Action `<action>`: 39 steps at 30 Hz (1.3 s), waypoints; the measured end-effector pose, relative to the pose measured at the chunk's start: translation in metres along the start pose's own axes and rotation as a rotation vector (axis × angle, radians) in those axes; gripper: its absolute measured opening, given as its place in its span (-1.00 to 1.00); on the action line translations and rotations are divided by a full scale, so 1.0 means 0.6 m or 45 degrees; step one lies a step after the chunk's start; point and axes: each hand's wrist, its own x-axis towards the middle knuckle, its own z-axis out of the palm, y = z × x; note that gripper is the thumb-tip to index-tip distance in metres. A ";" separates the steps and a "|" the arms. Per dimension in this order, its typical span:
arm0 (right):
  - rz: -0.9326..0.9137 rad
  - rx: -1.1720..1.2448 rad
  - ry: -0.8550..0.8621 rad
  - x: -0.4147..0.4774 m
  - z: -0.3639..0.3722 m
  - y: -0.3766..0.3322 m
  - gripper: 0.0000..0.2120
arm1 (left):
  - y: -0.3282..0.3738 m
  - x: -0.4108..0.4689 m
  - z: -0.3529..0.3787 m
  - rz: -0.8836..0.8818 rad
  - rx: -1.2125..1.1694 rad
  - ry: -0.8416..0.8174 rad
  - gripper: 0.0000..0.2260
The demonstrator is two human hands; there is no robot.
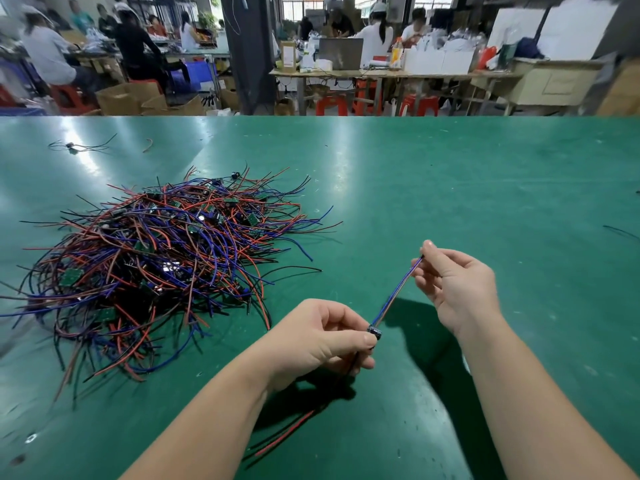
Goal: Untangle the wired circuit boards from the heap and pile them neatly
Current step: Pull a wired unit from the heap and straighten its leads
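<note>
at the left of the green table (485, 174) one heap (152, 258) of wired circuit boards is seen, with its red, blue and black leads splayed in every direction. the small green boards in it are too tangled to be counted. beyond the heap, near the far left edge, two loose bits are seen lying apart: one stray wired piece (74, 147) and one short red scrap (149, 145).

near the heap's right fringe, but apart from it, one single board (375, 332) is held above the table. it is gripped by the left hand (322, 341), whose fingers are curled round it, with the thumb set against its dark capacitor end. below that hand, red and black leads (287, 434) are seen running toward the near edge.

from the board a bundle of blue and red wires (398, 289) is drawn straight, its long axis slanted up and to the right, away from the person. the bundle's far tip is pinched between thumb and fingertips of the right hand (453, 285), with the other fingers loosely curled.

right of both hands a broad stretch of open mat is left, as far as the right edge, where one black wire (620, 232) is seen.
</note>
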 end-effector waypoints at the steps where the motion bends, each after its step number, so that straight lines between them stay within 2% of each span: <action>1: -0.009 0.025 0.005 0.000 0.001 0.002 -0.83 | 0.001 0.000 -0.001 0.028 -0.073 -0.011 -0.86; 3: 0.046 0.025 0.003 -0.002 0.004 0.009 -0.79 | 0.003 0.001 -0.005 0.114 -0.345 0.002 -0.72; 5: 0.100 -0.127 -0.094 -0.017 0.012 0.016 -0.90 | 0.007 0.005 -0.011 0.217 -0.595 0.052 -0.74; 6: 0.081 -0.265 -0.212 -0.027 0.016 0.021 -0.97 | 0.009 0.007 -0.013 0.254 -0.681 0.086 -0.78; 8: -0.022 -0.485 -0.554 -0.051 0.023 0.031 -0.83 | 0.010 0.009 -0.017 0.286 -0.802 0.142 -0.84; 10: -0.072 -0.488 -0.848 -0.077 0.035 0.035 -0.71 | 0.008 0.011 -0.016 0.287 -0.871 0.171 -0.92; 11: -0.091 -0.435 -0.915 -0.085 0.040 0.038 -0.70 | 0.008 0.010 -0.013 0.288 -0.891 0.191 -0.94; 14: -0.107 -0.217 -0.811 -0.098 0.054 0.039 -0.76 | 0.005 0.010 -0.005 0.276 -0.844 0.313 -0.88; 18: 0.147 0.167 -0.601 -0.097 0.065 0.039 -0.94 | 0.000 0.014 0.009 0.359 -0.523 0.467 -0.84; 21: 0.270 0.279 -0.543 -0.093 0.065 0.033 -0.94 | -0.007 0.014 0.012 0.572 -0.345 0.433 -0.82; 23: 0.316 0.295 -0.530 -0.085 0.058 0.024 -0.95 | -0.011 0.011 0.011 0.633 -0.113 0.351 -0.77; 25: 0.334 0.268 -0.550 -0.077 0.049 0.013 -0.94 | -0.014 0.010 0.009 0.620 0.018 0.294 -0.81; 27: 0.296 0.160 -0.591 -0.072 0.040 0.006 -0.89 | -0.011 0.009 0.011 0.495 -0.082 0.293 -0.91; 30: 0.241 -0.080 -0.631 -0.072 0.036 0.010 -0.90 | -0.012 0.012 0.016 0.314 -0.250 0.304 -0.75; 33: 0.226 -0.258 -0.660 -0.074 0.036 0.020 -0.90 | -0.015 0.012 0.018 0.229 -0.257 0.371 -0.72; 36: 0.275 -0.411 -0.710 -0.073 0.029 0.017 -0.94 | -0.017 0.012 0.015 0.140 -0.197 0.356 -0.80; 39: 0.373 -0.417 -0.756 -0.067 0.020 0.003 -0.97 | -0.013 0.010 0.011 0.044 -0.142 0.258 -0.90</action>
